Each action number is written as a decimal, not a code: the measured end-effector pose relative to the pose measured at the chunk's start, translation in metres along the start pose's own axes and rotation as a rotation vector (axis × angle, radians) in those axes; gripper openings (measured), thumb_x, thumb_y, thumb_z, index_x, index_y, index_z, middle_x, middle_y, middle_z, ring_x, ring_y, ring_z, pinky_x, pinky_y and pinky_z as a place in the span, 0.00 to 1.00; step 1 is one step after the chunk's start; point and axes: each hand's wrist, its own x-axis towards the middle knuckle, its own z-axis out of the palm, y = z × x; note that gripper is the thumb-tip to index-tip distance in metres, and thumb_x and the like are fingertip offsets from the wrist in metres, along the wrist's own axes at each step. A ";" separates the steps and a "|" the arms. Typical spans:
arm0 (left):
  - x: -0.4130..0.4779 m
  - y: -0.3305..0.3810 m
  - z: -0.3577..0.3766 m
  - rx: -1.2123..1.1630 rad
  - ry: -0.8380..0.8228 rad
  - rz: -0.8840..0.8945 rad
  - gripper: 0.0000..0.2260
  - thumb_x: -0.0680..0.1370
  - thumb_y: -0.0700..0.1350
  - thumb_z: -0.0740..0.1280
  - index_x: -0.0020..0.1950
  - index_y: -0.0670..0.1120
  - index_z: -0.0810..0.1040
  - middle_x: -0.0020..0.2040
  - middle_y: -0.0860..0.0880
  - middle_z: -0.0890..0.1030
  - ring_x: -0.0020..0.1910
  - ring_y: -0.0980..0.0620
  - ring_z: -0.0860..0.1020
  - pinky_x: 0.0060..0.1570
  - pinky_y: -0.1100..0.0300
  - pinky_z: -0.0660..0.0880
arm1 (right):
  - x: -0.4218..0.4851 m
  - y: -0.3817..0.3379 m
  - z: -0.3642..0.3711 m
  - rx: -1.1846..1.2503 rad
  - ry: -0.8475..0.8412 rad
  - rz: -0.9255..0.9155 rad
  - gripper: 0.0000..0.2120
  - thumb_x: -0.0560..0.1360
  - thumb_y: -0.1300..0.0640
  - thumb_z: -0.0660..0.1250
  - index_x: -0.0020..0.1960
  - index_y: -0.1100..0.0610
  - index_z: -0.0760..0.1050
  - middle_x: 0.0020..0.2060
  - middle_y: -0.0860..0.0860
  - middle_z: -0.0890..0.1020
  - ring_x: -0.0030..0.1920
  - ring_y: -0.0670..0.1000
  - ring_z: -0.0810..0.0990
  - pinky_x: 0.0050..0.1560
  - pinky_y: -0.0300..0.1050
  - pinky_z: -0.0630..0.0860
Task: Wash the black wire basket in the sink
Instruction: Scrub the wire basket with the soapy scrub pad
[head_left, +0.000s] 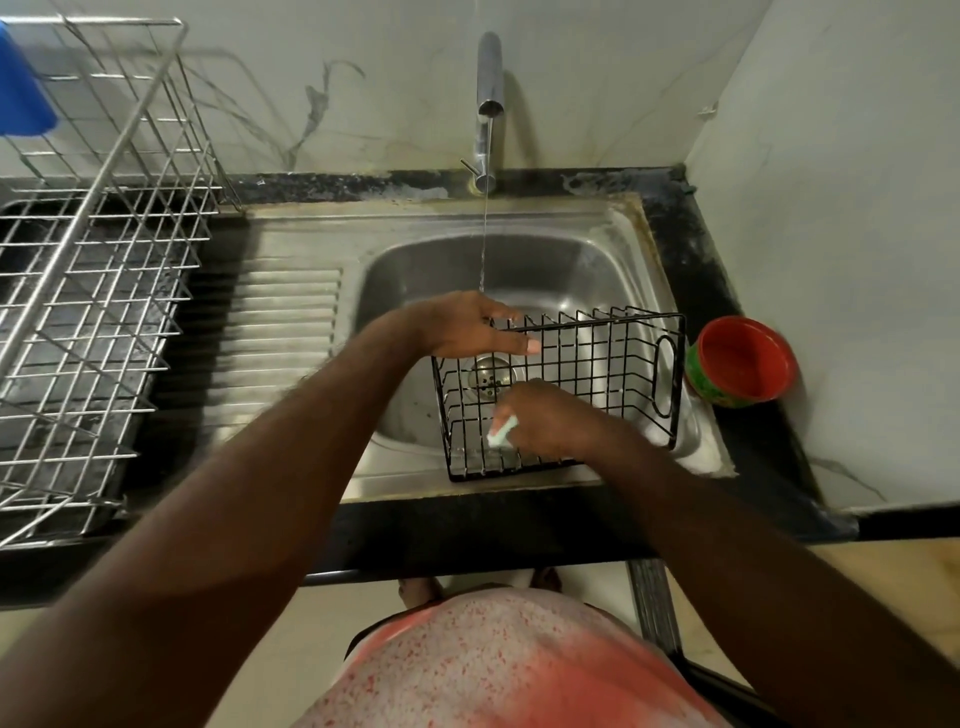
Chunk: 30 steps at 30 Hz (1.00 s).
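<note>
Sink crowded at right and front, open at back-left.
Black wire basket (561, 389) fills right and front of sink (415, 270) basin, both hands inside or on it; left hand (467, 325) on rim, right hand (545, 415) with sponge (501, 431) inside. Tap (490, 104) and water stream overhang back centre. Red bowl (743, 361) blocks right edge, steel rack (98, 291) blocks left counter. Ribbed drainboard (285, 322) between rack and basin bare.

Right hand (545, 421) motion-blurred; fingers' hold on pale scrubber (502, 432) hard to read, most of scrubber hidden inside hand. Left hand (467, 325) covers left corner of black wire basket (597, 374); its fingers mostly hidden past rim. Sink (415, 280) drain partly screened by wires. Blue object (23, 88) and steel dish rack (88, 291) cut off at left edge.
</note>
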 end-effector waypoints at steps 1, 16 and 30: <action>0.001 0.000 0.000 -0.001 -0.005 -0.001 0.38 0.73 0.73 0.62 0.78 0.54 0.65 0.77 0.45 0.68 0.76 0.43 0.66 0.75 0.38 0.57 | 0.004 -0.005 0.007 0.032 0.059 -0.007 0.11 0.75 0.64 0.68 0.56 0.56 0.81 0.55 0.53 0.82 0.47 0.46 0.77 0.45 0.40 0.71; 0.003 -0.001 -0.001 -0.007 0.003 -0.001 0.31 0.77 0.63 0.66 0.77 0.56 0.65 0.75 0.43 0.70 0.73 0.43 0.69 0.73 0.39 0.60 | 0.009 0.033 0.004 0.107 0.175 0.060 0.11 0.74 0.61 0.70 0.55 0.52 0.83 0.55 0.52 0.82 0.52 0.50 0.79 0.52 0.44 0.74; 0.005 -0.002 0.000 0.013 0.019 0.006 0.30 0.78 0.64 0.65 0.77 0.56 0.66 0.77 0.45 0.68 0.74 0.44 0.68 0.73 0.41 0.60 | -0.007 0.051 -0.026 0.101 0.058 0.061 0.10 0.73 0.63 0.71 0.53 0.56 0.83 0.51 0.50 0.82 0.49 0.48 0.79 0.46 0.41 0.73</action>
